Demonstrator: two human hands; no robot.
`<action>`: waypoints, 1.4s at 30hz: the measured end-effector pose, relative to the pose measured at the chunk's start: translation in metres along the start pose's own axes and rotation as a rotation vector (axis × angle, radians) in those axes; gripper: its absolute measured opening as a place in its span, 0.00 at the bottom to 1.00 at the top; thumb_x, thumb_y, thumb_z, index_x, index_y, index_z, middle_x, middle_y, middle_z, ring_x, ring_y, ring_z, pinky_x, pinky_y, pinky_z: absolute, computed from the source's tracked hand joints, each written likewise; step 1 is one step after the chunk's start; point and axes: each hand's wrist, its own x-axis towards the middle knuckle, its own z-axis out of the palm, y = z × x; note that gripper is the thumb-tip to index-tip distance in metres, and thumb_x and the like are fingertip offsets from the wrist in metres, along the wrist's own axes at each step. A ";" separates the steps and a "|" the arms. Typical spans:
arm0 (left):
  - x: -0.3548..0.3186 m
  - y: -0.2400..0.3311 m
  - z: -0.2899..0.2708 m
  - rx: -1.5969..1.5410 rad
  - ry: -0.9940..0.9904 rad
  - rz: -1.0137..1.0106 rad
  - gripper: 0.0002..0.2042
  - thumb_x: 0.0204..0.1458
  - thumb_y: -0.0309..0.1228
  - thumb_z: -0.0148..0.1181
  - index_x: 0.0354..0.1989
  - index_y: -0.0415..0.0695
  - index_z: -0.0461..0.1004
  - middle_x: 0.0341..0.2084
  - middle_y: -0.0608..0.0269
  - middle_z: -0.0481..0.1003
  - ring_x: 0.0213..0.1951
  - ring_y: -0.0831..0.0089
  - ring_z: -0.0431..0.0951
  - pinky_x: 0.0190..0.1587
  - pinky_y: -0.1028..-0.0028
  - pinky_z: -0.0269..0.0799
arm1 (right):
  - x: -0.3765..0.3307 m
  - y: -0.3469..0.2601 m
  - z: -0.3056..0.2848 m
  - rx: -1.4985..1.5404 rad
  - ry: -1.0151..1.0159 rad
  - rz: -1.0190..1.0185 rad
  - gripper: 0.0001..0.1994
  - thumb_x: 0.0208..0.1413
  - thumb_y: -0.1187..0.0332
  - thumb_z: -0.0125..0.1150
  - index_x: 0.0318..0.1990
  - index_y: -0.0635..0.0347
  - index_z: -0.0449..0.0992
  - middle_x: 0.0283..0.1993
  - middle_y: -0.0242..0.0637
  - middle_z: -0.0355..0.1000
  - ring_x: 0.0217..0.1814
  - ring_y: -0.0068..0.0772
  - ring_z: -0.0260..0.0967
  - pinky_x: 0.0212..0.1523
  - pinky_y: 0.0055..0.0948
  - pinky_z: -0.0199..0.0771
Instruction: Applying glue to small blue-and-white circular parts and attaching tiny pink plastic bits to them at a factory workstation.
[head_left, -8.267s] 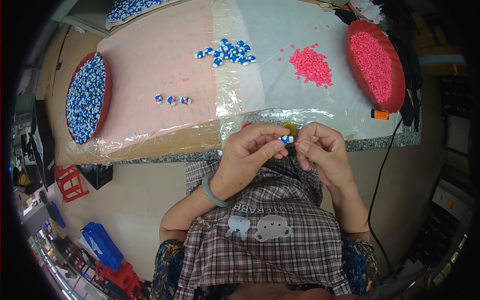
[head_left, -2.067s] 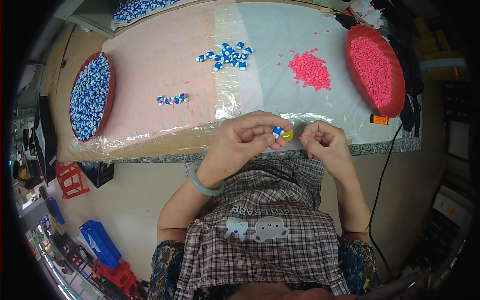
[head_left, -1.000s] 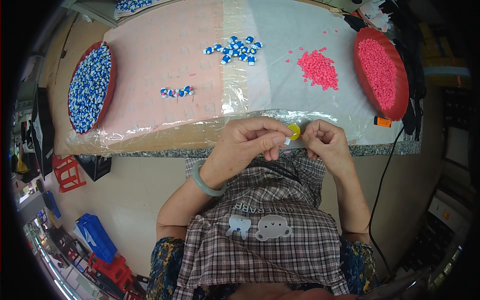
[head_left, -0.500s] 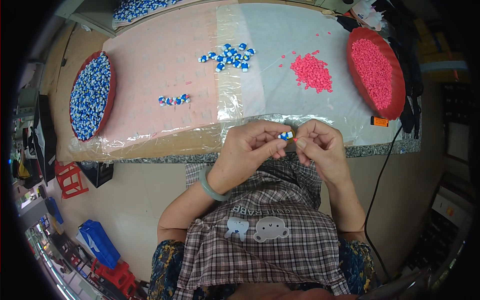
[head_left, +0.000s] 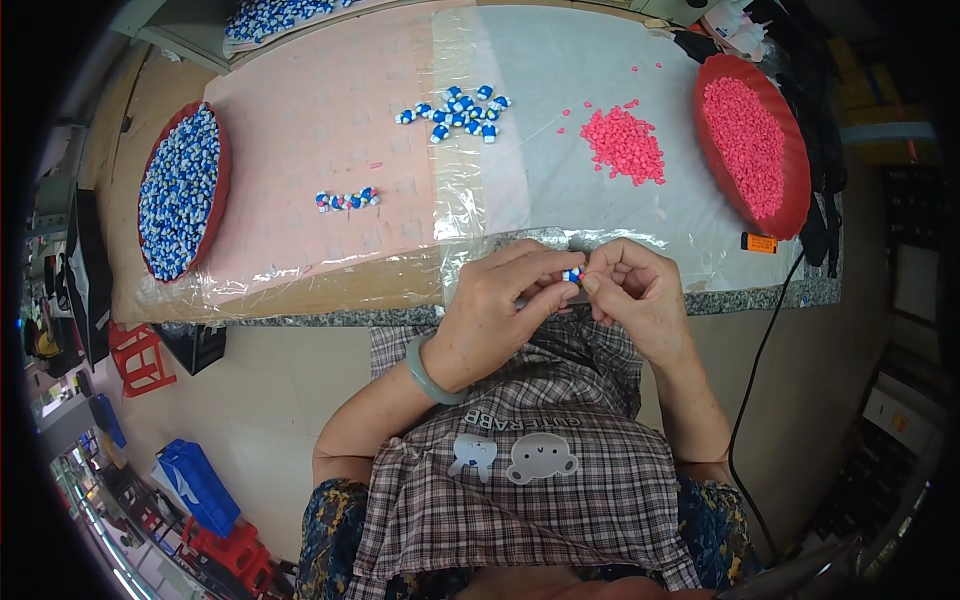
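Observation:
My left hand (head_left: 515, 300) pinches a small blue-and-white plastic figure piece (head_left: 572, 274) between thumb and fingertips, just past the table's front edge. Right beside it, my right hand (head_left: 632, 297) is closed, its thumb and fingertips pressed against the figure. A tiny pink piece (head_left: 580, 278) shows between the figure and the right fingertips; most of it is hidden by them. Ahead on the table lies a short row of blue-and-white figures (head_left: 348, 200) with pink bits on them. Farther off is a loose cluster of blue-and-white figures (head_left: 460, 114).
A red bowl (head_left: 222, 180) of blue-and-white figures stands at the left. To the right are a heap of pink pieces (head_left: 625, 145) and a red scalloped bowl (head_left: 795, 190) full of them. An orange label (head_left: 759, 243) and black cable (head_left: 765, 350) are near the right edge.
The two hands have come closer together. The pink piece, earlier apart from the figure in my right fingertips, is now up against it, and the figure has turned slightly.

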 end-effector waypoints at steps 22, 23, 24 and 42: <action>0.007 -0.004 -0.092 0.567 0.353 0.053 0.10 0.53 0.17 0.59 0.43 0.39 0.78 0.36 0.57 0.77 0.31 0.68 0.77 0.32 0.73 0.74 | 0.023 0.005 -0.061 -0.713 0.436 -0.353 0.05 0.59 0.77 0.63 0.41 0.65 0.80 0.33 0.30 0.75 0.32 0.19 0.70 0.34 0.20 0.70; 0.006 -0.009 -0.101 0.566 0.351 0.055 0.10 0.53 0.17 0.59 0.43 0.39 0.78 0.36 0.57 0.77 0.31 0.68 0.77 0.32 0.73 0.74 | 0.026 0.005 -0.064 -0.811 0.489 -0.408 0.05 0.58 0.77 0.63 0.41 0.66 0.80 0.34 0.32 0.74 0.32 0.21 0.71 0.34 0.20 0.70; 0.003 -0.013 -0.109 0.643 0.373 0.025 0.10 0.54 0.17 0.58 0.43 0.39 0.78 0.37 0.57 0.77 0.32 0.68 0.77 0.33 0.72 0.73 | 0.029 0.006 -0.065 -0.789 0.495 -0.426 0.05 0.57 0.79 0.63 0.41 0.67 0.79 0.36 0.34 0.74 0.32 0.23 0.72 0.35 0.23 0.71; 0.075 -0.030 -0.063 0.871 0.225 0.371 0.12 0.47 0.18 0.62 0.41 0.41 0.79 0.36 0.57 0.73 0.41 0.58 0.75 0.42 0.63 0.74 | 0.039 0.003 -0.055 -0.975 0.419 -0.398 0.04 0.54 0.78 0.66 0.36 0.66 0.78 0.33 0.34 0.75 0.30 0.23 0.72 0.31 0.24 0.71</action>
